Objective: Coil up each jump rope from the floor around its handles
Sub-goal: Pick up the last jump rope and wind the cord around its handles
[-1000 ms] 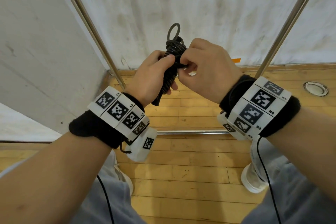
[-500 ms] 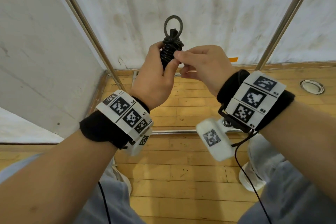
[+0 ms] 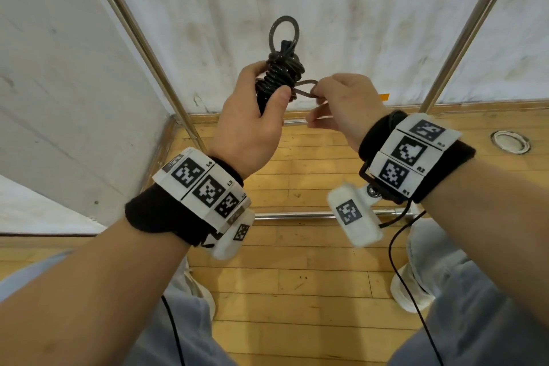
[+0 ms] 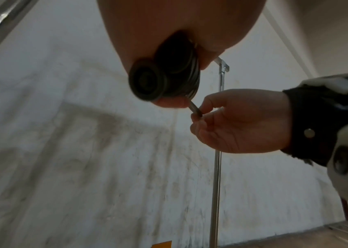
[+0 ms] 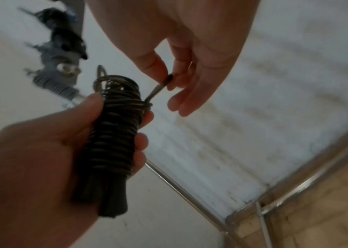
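Observation:
A black jump rope (image 3: 280,76) is wound in tight turns around its two handles (image 5: 113,134), held upright in front of me. My left hand (image 3: 255,116) grips the wrapped handles, thumb pressed on the coils. A small loop of rope (image 3: 283,31) stands above the bundle's top. My right hand (image 3: 341,101) pinches a short loop of rope (image 3: 306,88) that sticks out of the coils to the right, between thumb and forefinger (image 5: 158,67). The handle ends (image 4: 147,80) show from below in the left wrist view.
A metal rack frame surrounds me, with slanted poles at left (image 3: 142,38) and right (image 3: 469,27) and a low crossbar (image 3: 297,214). White wall behind, wooden floor (image 3: 297,276) below. A round floor fitting (image 3: 510,141) lies at the right. My shoes stand near the bottom.
Both hands rose with the bundle. My right hand left the coils and drew a short loop of rope out to the right, which it now pinches.

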